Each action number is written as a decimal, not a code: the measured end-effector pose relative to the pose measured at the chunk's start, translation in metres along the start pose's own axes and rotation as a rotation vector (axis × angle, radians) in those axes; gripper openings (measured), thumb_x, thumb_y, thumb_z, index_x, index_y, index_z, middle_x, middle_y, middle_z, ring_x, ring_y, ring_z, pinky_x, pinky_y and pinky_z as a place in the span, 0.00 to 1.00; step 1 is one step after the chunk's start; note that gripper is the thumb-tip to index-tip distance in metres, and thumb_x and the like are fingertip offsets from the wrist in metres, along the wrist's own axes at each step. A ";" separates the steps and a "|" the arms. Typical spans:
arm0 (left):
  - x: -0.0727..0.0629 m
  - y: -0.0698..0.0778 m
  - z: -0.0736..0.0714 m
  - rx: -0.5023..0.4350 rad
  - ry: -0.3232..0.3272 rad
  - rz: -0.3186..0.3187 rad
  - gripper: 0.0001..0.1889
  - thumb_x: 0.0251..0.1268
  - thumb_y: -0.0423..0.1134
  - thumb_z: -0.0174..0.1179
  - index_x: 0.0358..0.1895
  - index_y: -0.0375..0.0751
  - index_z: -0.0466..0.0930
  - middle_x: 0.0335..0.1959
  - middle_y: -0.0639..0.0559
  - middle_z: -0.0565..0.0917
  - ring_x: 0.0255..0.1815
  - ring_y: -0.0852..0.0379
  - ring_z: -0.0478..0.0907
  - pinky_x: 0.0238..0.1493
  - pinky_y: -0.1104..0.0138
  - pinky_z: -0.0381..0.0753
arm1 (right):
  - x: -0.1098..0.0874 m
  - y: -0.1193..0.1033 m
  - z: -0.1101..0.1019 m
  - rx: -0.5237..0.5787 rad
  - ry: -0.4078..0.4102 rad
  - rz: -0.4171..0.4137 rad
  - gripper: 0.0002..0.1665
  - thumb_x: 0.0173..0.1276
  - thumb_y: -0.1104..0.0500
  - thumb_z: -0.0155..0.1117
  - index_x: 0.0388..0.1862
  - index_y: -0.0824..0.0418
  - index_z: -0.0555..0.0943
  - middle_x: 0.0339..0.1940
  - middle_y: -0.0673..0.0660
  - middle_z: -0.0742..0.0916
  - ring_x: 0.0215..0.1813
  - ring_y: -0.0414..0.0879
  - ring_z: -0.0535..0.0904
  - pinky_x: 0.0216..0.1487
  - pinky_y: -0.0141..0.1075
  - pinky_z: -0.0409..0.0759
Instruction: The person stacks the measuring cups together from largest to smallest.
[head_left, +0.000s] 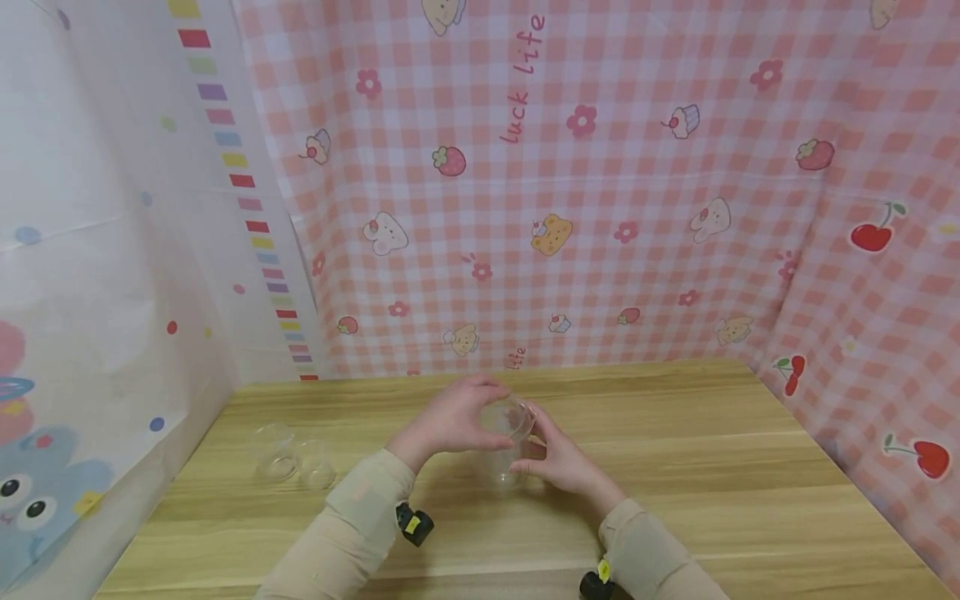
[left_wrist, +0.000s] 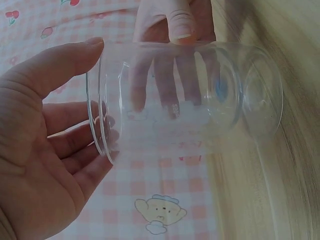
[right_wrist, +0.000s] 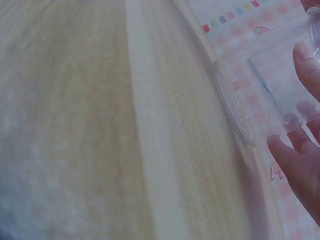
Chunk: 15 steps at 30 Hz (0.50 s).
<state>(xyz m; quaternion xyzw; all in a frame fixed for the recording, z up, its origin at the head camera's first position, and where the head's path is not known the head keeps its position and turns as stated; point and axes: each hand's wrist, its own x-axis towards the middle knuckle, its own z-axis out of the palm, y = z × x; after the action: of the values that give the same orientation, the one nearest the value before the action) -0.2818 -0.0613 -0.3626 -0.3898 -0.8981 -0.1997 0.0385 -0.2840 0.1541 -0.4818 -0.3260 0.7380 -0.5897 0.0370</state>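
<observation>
A clear cup (head_left: 504, 471) is between my two hands near the middle of the table. My left hand (head_left: 450, 417) grips it round the mouth, thumb on one side and fingers on the other; in the left wrist view two close rim lines show on the cup (left_wrist: 155, 135) there. My right hand (head_left: 562, 462) holds the cup's body from the right, fingers spread along the wall, seen through it. The cup's base (right_wrist: 232, 105) shows in the right wrist view, close over the table, with the right thumb and fingers (right_wrist: 285, 152) further up the wall.
Left of my hands, a larger clear vessel (head_left: 277, 465) and a smaller one (head_left: 318, 475) stand side by side on the wooden table (head_left: 675, 483). A pink checked cloth (head_left: 600, 183) hangs behind the far edge, and a white patterned sheet (head_left: 90, 250) hangs at the left.
</observation>
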 end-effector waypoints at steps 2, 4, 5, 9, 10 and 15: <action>0.000 0.000 0.000 -0.004 -0.004 0.002 0.35 0.52 0.49 0.75 0.61 0.31 0.78 0.60 0.39 0.78 0.63 0.43 0.73 0.65 0.53 0.71 | 0.000 0.000 0.000 -0.003 -0.001 0.001 0.54 0.60 0.70 0.72 0.78 0.63 0.50 0.74 0.70 0.64 0.75 0.62 0.58 0.69 0.47 0.67; 0.000 0.000 0.000 -0.008 -0.007 0.006 0.35 0.52 0.49 0.75 0.61 0.31 0.78 0.60 0.39 0.78 0.63 0.43 0.73 0.65 0.54 0.71 | 0.000 0.000 0.000 -0.002 -0.001 0.000 0.54 0.60 0.70 0.72 0.78 0.63 0.50 0.73 0.69 0.65 0.75 0.62 0.58 0.69 0.48 0.67; 0.000 -0.001 0.000 -0.008 -0.010 0.007 0.35 0.52 0.49 0.75 0.61 0.31 0.78 0.60 0.39 0.78 0.63 0.44 0.73 0.65 0.54 0.71 | 0.000 0.000 0.000 -0.002 -0.002 0.001 0.54 0.60 0.70 0.72 0.78 0.62 0.50 0.73 0.69 0.65 0.75 0.61 0.58 0.70 0.48 0.66; 0.001 -0.003 0.001 -0.009 -0.020 0.015 0.35 0.53 0.49 0.74 0.61 0.31 0.78 0.61 0.38 0.78 0.63 0.43 0.73 0.66 0.53 0.70 | 0.000 0.000 0.000 -0.003 0.002 0.002 0.55 0.59 0.70 0.72 0.78 0.62 0.50 0.73 0.68 0.66 0.75 0.61 0.59 0.70 0.48 0.66; 0.001 -0.003 0.001 -0.007 -0.023 0.017 0.35 0.53 0.50 0.74 0.61 0.31 0.78 0.61 0.38 0.78 0.63 0.43 0.73 0.66 0.53 0.70 | 0.000 -0.001 0.000 -0.002 0.003 0.002 0.55 0.59 0.70 0.72 0.78 0.62 0.50 0.73 0.68 0.66 0.75 0.61 0.59 0.70 0.48 0.66; 0.003 -0.006 0.003 0.014 -0.039 0.022 0.35 0.54 0.50 0.73 0.61 0.31 0.78 0.61 0.39 0.78 0.64 0.44 0.73 0.67 0.53 0.69 | -0.001 -0.001 0.000 0.002 0.005 -0.002 0.55 0.59 0.69 0.72 0.78 0.63 0.50 0.73 0.67 0.66 0.75 0.61 0.58 0.70 0.49 0.66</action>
<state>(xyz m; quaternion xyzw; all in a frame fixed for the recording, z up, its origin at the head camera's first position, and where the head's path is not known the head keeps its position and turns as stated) -0.2880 -0.0620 -0.3669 -0.4034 -0.8957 -0.1853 0.0261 -0.2827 0.1542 -0.4810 -0.3251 0.7372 -0.5913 0.0351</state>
